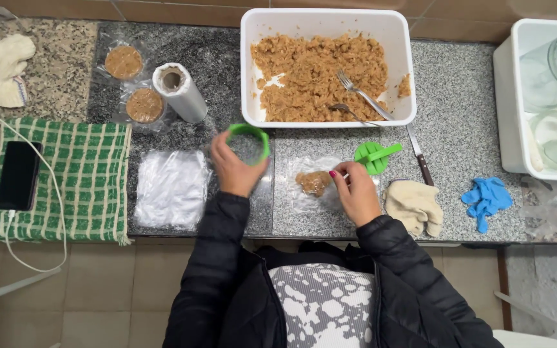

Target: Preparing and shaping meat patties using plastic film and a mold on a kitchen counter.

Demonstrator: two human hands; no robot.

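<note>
My left hand (pixel 234 169) holds a green plastic ring mould (pixel 249 138) up over the granite counter (pixel 459 103). My right hand (pixel 356 191) rests its fingertips beside a small lump of brown minced mixture (pixel 314 182) lying on a clear plastic sheet (pixel 304 201). A green press piece (pixel 372 156) lies just right of that sheet. Behind it stands a white tub (pixel 253 64) of the same brown mixture with two forks (pixel 362 96) stuck in it.
Two finished brown patties (pixel 124 62) (pixel 144 105) in plastic and a film roll (pixel 180 92) sit at the back left, a stack of plastic sheets (pixel 170 188) nearer. A phone (pixel 17 174) lies on a green checked towel (pixel 85 180). A knife (pixel 420 161), beige cloth (pixel 414 205), blue gloves (pixel 485 198) and a white bin (pixel 507 103) are at the right.
</note>
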